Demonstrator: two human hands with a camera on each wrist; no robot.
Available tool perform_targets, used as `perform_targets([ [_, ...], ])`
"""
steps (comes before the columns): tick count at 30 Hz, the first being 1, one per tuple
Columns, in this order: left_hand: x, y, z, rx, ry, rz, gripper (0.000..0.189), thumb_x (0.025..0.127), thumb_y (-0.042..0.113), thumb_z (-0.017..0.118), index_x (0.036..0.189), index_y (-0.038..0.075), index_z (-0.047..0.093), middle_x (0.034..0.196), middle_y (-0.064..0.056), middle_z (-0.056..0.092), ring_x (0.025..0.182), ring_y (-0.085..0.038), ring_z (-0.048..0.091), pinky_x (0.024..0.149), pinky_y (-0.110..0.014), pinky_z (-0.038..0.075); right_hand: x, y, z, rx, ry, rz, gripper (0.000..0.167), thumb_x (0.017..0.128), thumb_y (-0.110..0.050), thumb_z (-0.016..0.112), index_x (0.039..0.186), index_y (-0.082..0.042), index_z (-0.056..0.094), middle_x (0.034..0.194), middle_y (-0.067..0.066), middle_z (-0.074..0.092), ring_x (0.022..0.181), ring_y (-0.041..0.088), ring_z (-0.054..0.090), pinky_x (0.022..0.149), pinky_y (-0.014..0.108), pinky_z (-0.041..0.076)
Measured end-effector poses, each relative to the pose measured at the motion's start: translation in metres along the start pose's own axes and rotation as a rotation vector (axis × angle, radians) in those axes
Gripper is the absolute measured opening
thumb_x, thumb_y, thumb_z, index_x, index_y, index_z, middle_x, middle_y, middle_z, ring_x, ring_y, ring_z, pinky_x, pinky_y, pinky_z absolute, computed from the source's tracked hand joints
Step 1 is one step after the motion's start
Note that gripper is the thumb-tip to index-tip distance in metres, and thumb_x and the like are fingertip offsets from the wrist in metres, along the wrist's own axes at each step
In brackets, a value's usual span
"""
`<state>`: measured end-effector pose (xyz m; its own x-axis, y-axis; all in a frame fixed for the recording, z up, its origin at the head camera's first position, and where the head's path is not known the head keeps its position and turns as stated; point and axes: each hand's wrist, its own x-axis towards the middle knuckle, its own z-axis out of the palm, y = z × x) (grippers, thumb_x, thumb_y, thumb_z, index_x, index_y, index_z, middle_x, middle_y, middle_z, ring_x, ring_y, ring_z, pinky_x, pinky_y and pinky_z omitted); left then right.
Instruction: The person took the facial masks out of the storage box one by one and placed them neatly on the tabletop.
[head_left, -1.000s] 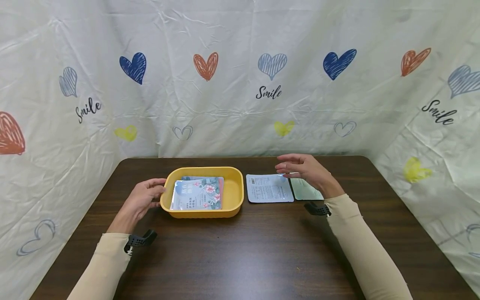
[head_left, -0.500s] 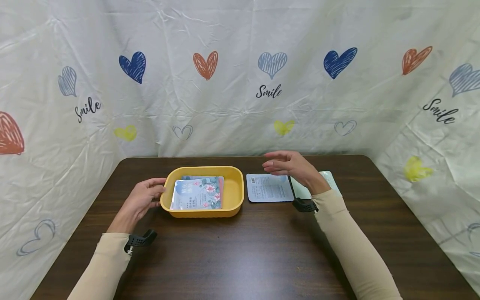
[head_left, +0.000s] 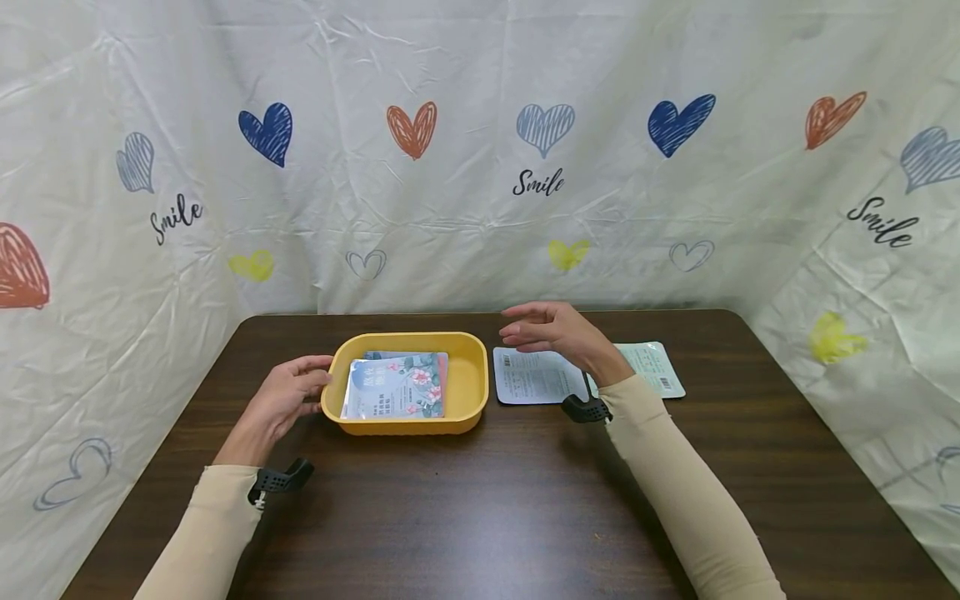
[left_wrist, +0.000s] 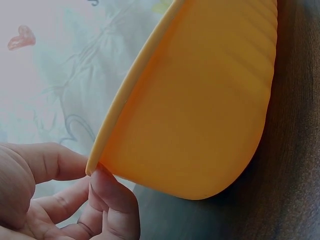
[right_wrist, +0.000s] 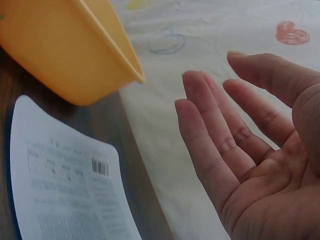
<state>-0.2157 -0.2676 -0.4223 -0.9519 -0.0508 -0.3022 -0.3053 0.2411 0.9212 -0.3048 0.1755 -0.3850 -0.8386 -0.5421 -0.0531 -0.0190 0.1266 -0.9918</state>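
My left hand (head_left: 281,396) pinches the left rim of a yellow plastic basin (head_left: 408,427); in the left wrist view, thumb and fingers meet at the rim of the basin (left_wrist: 195,105). Inside the basin lies a flowered sachet (head_left: 393,390) over others with pink and blue edges. To the right, my right hand (head_left: 566,337) hovers with loosely extended fingers, holding nothing. Below it a pale blue sachet (head_left: 528,382) lies printed side up, partly covered from the head camera. A pale green sachet (head_left: 654,368) lies beside it, partly behind the right wrist.
The dark wooden table (head_left: 450,525) ends at a back edge close behind the basin. A white cloth (head_left: 450,67) printed with hearts hangs behind and along both sides. Black wrist cameras, such as the left one (head_left: 281,481), sit under both wrists.
My right hand has moved left, from over the green sachet's side toward the basin, uncovering most of the green sachet. The left hand and the basin stay in place.
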Motion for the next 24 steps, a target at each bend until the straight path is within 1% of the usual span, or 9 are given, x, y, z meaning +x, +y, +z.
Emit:
perform_targets([
  [4,0.0,0.001,-0.001,-0.001,-0.001,-0.002,0.053,0.103,0.02,0.058,0.152,0.007,0.043,0.148,-0.021,0.046,0.112,-0.032,0.057,0.082,-0.027,0.057,0.007,-0.002,0.01,-0.015,-0.021,0.005,0.042,0.099,-0.013,0.066,0.139,-0.004,0.058,0.128,0.022,0.067,0.119,0.038,0.065,0.097,0.042,0.055],
  [8,0.0,0.0,-0.001,-0.005,-0.004,0.003,0.052,0.103,0.019,0.058,0.152,0.007,0.043,0.148,-0.021,0.046,0.111,-0.032,0.058,0.083,-0.027,0.058,0.014,-0.004,0.02,-0.022,-0.04,-0.002,0.043,0.098,-0.013,0.067,0.139,-0.004,0.058,0.127,0.019,0.069,0.118,0.037,0.066,0.099,0.046,0.053],
  [13,0.0,-0.001,-0.001,-0.014,-0.005,0.002,0.051,0.104,0.018,0.058,0.152,0.006,0.044,0.147,-0.022,0.046,0.108,-0.029,0.06,0.081,-0.028,0.058,0.023,-0.005,0.034,-0.012,-0.067,-0.012,0.044,0.095,-0.01,0.07,0.137,-0.003,0.06,0.129,0.021,0.067,0.116,0.031,0.068,0.1,0.051,0.052],
  [17,0.001,0.0,-0.001,-0.014,-0.003,0.005,0.051,0.104,0.018,0.058,0.151,0.006,0.044,0.146,-0.022,0.047,0.106,-0.028,0.061,0.081,-0.028,0.058,0.03,-0.006,0.044,-0.029,-0.094,-0.013,0.044,0.095,-0.009,0.071,0.137,-0.004,0.06,0.134,0.025,0.063,0.115,0.027,0.068,0.099,0.048,0.053],
  [20,0.001,0.0,-0.001,-0.018,-0.003,0.006,0.051,0.103,0.019,0.059,0.151,0.006,0.045,0.147,-0.022,0.047,0.105,-0.027,0.062,0.081,-0.028,0.058,0.034,-0.006,0.051,-0.035,-0.11,-0.013,0.043,0.094,-0.009,0.071,0.136,-0.005,0.061,0.137,0.027,0.06,0.117,0.027,0.067,0.099,0.047,0.053],
  [24,0.0,0.001,0.0,-0.024,-0.005,0.001,0.052,0.103,0.019,0.059,0.151,0.006,0.044,0.147,-0.021,0.047,0.105,-0.026,0.061,0.082,-0.028,0.058,0.039,-0.007,0.059,-0.042,-0.124,-0.017,0.043,0.094,-0.01,0.072,0.136,-0.006,0.062,0.137,0.029,0.058,0.121,0.033,0.064,0.101,0.046,0.052],
])
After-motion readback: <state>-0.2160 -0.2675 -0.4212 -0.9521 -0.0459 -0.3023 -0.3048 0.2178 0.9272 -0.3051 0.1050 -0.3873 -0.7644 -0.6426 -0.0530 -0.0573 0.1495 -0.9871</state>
